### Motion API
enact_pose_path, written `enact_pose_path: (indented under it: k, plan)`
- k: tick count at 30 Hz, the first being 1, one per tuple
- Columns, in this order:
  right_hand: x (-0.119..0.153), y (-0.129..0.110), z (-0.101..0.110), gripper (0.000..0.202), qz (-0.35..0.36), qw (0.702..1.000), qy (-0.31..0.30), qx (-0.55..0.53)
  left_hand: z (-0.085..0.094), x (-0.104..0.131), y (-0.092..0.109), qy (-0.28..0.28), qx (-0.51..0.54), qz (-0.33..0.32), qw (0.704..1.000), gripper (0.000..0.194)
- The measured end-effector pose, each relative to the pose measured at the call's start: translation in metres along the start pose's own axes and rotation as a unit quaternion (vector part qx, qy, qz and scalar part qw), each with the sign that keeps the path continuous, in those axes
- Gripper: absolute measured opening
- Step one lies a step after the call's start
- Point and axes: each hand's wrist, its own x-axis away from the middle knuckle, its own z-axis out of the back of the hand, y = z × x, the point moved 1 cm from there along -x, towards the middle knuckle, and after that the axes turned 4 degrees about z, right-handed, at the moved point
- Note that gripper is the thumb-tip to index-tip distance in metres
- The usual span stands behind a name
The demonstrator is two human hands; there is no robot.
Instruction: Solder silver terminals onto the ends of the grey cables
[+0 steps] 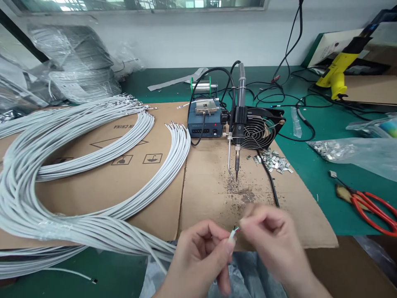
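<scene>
Between the thumb and forefinger of my left hand (206, 254) is the end of a white cable (231, 235). Thin coloured wires, with green and red among them, stick out of its cut jacket. My right hand (269, 238) is closed in a pinch right at the wire tips; its fingertips are slightly blurred. Beyond both hands, a soldering iron (237, 159) points tip-down in its holder over cardboard specked with dark bits. A heap of small metal connectors (274, 160) lies right of the iron.
Bundled white cables (93, 225) curve across the cardboard (211, 174) at left. Behind the iron stand a blue soldering unit (203, 124), a solder spool (204, 86) and a black fan (260, 130). Red-handled scissors (369, 207), a bag of metal parts (338, 150) and a yellow tool (339, 72) lie right.
</scene>
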Motion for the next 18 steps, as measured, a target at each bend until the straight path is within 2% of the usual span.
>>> enact_pose_path:
  k: [2,3,5,8,10,12,18]
  plan:
    - [-0.002,-0.009,0.011,0.024,0.009,0.996,0.054,-0.073,0.003,0.002,0.001,0.004,0.009,0.012,1.000,0.038]
    - [-0.002,-0.012,0.015,0.022,0.020,0.994,0.087,-0.064,0.004,0.003,0.002,0.007,0.012,0.014,1.000,0.038]
    - [0.001,-0.013,0.016,0.020,-0.009,0.994,0.101,0.025,0.005,0.003,0.004,0.006,0.019,0.016,1.000,0.038]
    - [0.007,-0.007,0.007,0.016,-0.080,0.988,0.039,0.126,0.004,0.001,0.006,0.002,0.024,0.013,1.000,0.035]
    - [0.009,-0.002,-0.001,0.011,-0.104,0.984,-0.032,0.141,0.002,0.001,0.005,0.002,0.021,0.006,1.000,0.034]
    - [0.008,0.000,-0.007,0.011,-0.118,0.978,-0.076,0.158,0.001,0.001,0.003,0.005,0.011,-0.002,1.000,0.033]
    - [0.002,-0.005,-0.008,0.011,-0.102,0.968,-0.104,0.204,0.000,0.003,-0.002,0.034,-0.040,-0.031,0.998,0.030]
